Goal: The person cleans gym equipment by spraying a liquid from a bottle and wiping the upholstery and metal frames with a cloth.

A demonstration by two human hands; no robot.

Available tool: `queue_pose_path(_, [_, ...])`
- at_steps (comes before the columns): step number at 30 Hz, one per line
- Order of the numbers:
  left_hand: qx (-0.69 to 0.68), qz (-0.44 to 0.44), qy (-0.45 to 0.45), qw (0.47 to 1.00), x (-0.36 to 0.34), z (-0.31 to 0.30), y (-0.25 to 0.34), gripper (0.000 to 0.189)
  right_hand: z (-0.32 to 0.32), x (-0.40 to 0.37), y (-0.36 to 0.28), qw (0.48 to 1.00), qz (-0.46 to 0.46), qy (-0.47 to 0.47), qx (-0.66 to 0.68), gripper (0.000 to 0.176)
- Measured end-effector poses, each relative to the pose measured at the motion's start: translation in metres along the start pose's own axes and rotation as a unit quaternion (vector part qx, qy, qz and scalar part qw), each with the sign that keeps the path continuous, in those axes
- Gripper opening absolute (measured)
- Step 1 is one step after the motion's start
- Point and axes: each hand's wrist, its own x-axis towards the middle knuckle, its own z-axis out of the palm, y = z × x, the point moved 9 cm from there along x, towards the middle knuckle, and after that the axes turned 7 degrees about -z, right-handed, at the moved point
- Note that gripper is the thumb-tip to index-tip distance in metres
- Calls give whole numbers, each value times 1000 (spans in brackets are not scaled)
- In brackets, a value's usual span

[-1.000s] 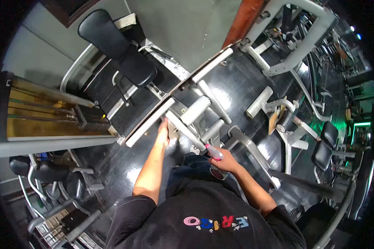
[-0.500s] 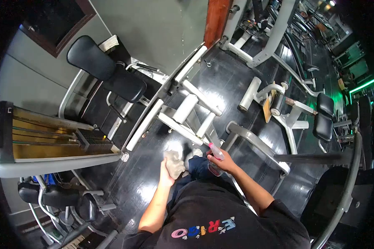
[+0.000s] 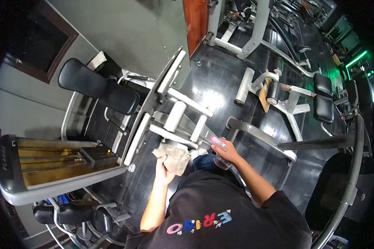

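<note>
Wiping down the gym machine, we judge: left hand clamped on a cloth just off the near bars (mid-wipe), right hand closed round a spray bottle; next calls for cloth pressed onto metal.

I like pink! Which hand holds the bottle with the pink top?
The right hand holds the pink-topped bottle; the left hand grips a grey cloth instead.

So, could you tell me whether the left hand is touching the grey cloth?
Touching. The head view shows the left hand closed around the lower part of the grey cloth, which bunches out above it. The right hand grips a spray bottle.
</note>
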Motion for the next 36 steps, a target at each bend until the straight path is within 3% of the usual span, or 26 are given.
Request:
queue_pose_path(3, [20,15,-23,999,18,25,22,58,-16,12,-10,999,-33,13,21,27])
queue_pose_path(5, [46,38,0,998,29,43,37,58,-23,20,-14,999,-37,9,33,26])
queue_pose_path(7, [55,15,37,998,41,41,40,57,-23,26,-30,991,-99,-47,-72,27])
queue_pose_path(8, [38,6,55,998,51,30,41,54,-24,26,-33,993,-75,-64,-70,28])
queue_pose_path(9, [45,5,55,997,53,36,41,54,-25,26,-29,993,-75,-59,-65,28])
queue_pose_path(11, [62,21,48,997,56,52,43,52,-33,25,-33,986,-160,2,-54,28])
queue_pose_path(16, [60,-2,4,998,70,72,47,49,-49,17,-31,998,-61,18,-4,33])
queue_pose_path(18, [57,-1,-1,998,73,78,54,49,-48,18,-25,1000,-14,-21,18,35])
queue_pose_path(21, [76,9,-1,997,77,95,62,51,-48,26,-15,999,-41,0,-12,36])
queue_pose_path(24, [235,74,80,966,93,98,94,53,-51,39,-24,994,-98,0,-42,40])
queue_pose_path(25, [380,105,175,902,83,119,105,51,-56,43,-28,991,-99,7,-86,42])
queue_pose_path(27, [610,161,77,772,110,150,102,44,-62,49,-29,995,-56,-8,-77,42])
queue_pose_path(28, [744,292,15,601,113,185,92,45,-66,48,-27,996,-60,29,-62,42])
queue_pose_path(29, [827,404,-51,389,112,211,61,47,-64,45,-23,996,-55,29,-60,42])
queue_pose_path(31, [898,342,-73,268,148,198,8,56,-58,39,-7,1000,11,21,-5,42])
queue_pose_path(33, [930,264,-80,242,179,154,-36,61,-52,29,0,999,22,-3,-42,43])
queue_pose_path(36, [929,203,-94,293,167,122,-65,54,-44,13,7,996,1,-11,-93,44])
